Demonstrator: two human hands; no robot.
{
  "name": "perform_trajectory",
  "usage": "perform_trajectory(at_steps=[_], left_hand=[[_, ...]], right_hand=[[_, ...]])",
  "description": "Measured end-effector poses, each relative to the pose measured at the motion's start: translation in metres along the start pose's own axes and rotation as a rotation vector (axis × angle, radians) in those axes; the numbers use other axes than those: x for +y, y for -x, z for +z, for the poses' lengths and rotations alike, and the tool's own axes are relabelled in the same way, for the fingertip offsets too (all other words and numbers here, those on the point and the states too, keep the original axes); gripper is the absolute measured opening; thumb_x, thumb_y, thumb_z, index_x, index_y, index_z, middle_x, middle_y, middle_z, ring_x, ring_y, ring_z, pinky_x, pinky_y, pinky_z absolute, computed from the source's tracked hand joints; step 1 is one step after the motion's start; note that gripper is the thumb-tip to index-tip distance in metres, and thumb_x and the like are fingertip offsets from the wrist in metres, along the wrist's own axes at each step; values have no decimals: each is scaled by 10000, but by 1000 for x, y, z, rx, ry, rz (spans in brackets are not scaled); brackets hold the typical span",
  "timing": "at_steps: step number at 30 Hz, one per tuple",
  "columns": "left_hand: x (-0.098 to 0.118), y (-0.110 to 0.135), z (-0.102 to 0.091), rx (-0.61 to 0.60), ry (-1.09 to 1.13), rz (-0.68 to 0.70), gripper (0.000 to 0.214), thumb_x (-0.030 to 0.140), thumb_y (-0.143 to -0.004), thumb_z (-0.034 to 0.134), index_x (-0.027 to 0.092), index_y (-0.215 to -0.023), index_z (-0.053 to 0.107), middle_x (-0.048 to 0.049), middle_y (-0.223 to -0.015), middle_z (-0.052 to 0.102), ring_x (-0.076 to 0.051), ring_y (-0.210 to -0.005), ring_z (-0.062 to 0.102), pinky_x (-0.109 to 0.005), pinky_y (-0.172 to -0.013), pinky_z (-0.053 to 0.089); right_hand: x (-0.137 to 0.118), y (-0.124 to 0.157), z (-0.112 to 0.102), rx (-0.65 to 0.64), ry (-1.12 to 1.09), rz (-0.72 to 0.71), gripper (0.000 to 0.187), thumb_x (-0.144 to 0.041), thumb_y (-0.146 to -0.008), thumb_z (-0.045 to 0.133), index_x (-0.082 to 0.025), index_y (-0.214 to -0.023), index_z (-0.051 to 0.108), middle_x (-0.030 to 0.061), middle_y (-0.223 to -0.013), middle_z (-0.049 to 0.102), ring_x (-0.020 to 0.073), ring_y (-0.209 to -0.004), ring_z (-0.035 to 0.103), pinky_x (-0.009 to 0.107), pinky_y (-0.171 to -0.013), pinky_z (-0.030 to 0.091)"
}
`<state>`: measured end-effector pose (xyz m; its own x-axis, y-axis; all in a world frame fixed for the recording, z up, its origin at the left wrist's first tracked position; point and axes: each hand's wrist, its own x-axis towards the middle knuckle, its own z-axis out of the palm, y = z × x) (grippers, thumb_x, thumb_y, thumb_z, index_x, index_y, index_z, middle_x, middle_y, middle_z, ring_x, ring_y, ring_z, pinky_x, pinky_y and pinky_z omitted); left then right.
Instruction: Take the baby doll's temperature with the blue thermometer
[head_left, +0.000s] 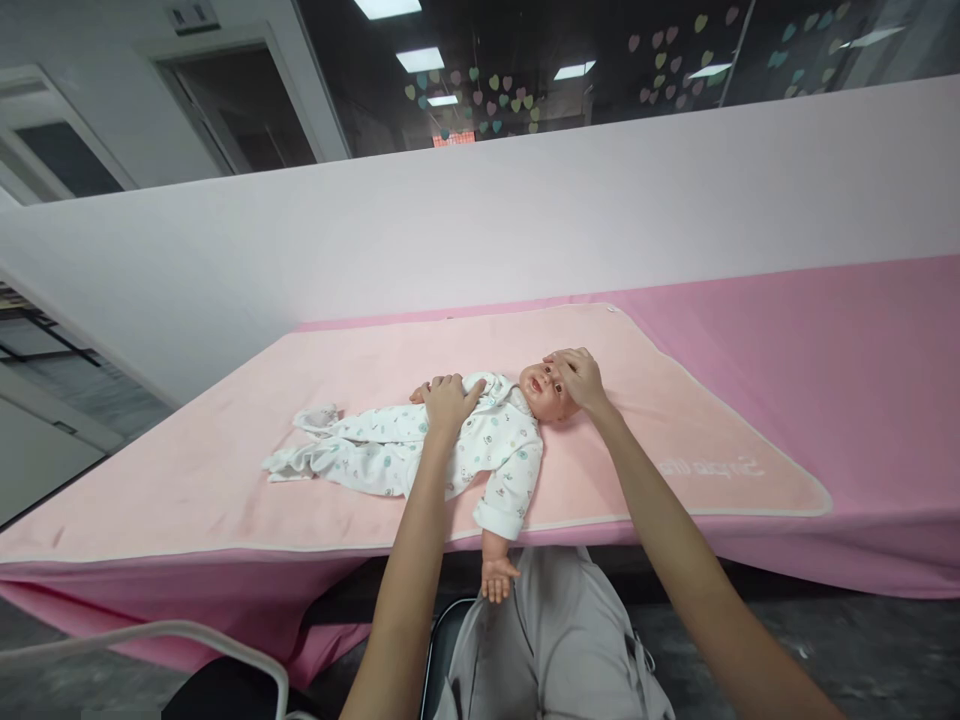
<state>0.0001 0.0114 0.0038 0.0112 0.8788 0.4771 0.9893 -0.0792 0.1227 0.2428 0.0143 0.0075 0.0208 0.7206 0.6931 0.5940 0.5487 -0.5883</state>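
Observation:
A baby doll lies on its back, dressed in a white sleepsuit with small green and dark prints. Its head is on the right and its covered feet on the left. My left hand rests open on the doll's belly, thumb spread towards the chest. Across the doll's forehead lies my right hand, open, its fingers covering the upper part of the head. The doll's near arm hangs past the table edge with its palm showing, while its far hand peeks out beyond my left hand.
Under the doll is a peach mat with a white border and pale lettering. It lies on a pink cloth draped over the table. A white wall rises behind. A white curved metal bar stands at the lower left.

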Motion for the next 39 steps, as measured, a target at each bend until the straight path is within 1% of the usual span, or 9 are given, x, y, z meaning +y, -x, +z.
perform_trajectory(at_steps=[3,8,12,18,22,25,28,30,39], left_hand=[[0,1,-1,0,-9,2,534,597,-819,295,167,-828,610,-140,-932,659,-294,-1005,516,-439,-895,289],[1,0,-1,-9,-12,-7,532,596,-818,300,164,-839,610,-140,-946,657,-293,-1012,517,-434,-893,290],[1,0,-1,-6,-2,-9,516,597,-811,319,171,-832,611,-137,-953,657,-290,-1018,514,-429,-899,288],[1,0,-1,-16,14,-12,512,592,-811,321,170,-838,609,-143,-969,655,-293,-1034,508,-435,-907,284],[1,0,-1,-8,21,-15,504,593,-807,331,174,-841,609,-140,-977,658,-292,-1039,507,-432,-911,284],[1,-1,1,2,27,-16,500,592,-803,343,173,-837,613,-143,-963,660,-293,-1027,512,-436,-915,283],[0,-1,2,7,27,-15,509,597,-802,343,170,-847,618,-142,-958,660,-292,-1021,515,-439,-915,283],[0,-1,2,13,25,-9,517,598,-802,342,164,-848,620,-143,-950,661,-295,-1015,518,-440,-912,285],[-1,-1,4,43,37,5,516,586,-804,358,146,-843,626,-155,-936,663,-306,-991,525,-443,-894,287]], right_hand=[[1,-5,-6,-18,0,46,316,-357,-855,425,-232,-712,678,13,-803,676,186,-856,527,372,-848,390],[2,-4,-10,-124,-90,100,286,-312,-837,411,-240,-799,686,15,-896,657,186,-940,527,372,-892,385],[8,-2,-9,-166,-281,303,227,-327,-788,467,-234,-799,675,4,-942,672,180,-936,584,349,-878,421],[15,-7,-7,-118,-523,536,241,-392,-747,513,-207,-766,668,8,-888,686,195,-894,617,337,-863,457],[16,-6,-7,-105,-702,833,364,-492,-774,481,-175,-814,654,60,-846,699,236,-826,643,379,-780,508],[20,-1,-7,-185,-882,1002,517,-589,-789,408,-138,-844,655,124,-893,697,273,-831,649,417,-747,523],[23,4,-5,-267,-1053,1032,601,-625,-801,341,-125,-927,650,140,-951,687,281,-863,646,435,-776,516],[24,7,-4,-280,-1110,1044,600,-609,-815,319,-126,-981,634,134,-968,684,277,-881,642,445,-803,505],[21,8,-4,-265,-1170,1074,524,-533,-818,346,-127,-1021,606,126,-964,679,267,-891,630,446,-820,494]])
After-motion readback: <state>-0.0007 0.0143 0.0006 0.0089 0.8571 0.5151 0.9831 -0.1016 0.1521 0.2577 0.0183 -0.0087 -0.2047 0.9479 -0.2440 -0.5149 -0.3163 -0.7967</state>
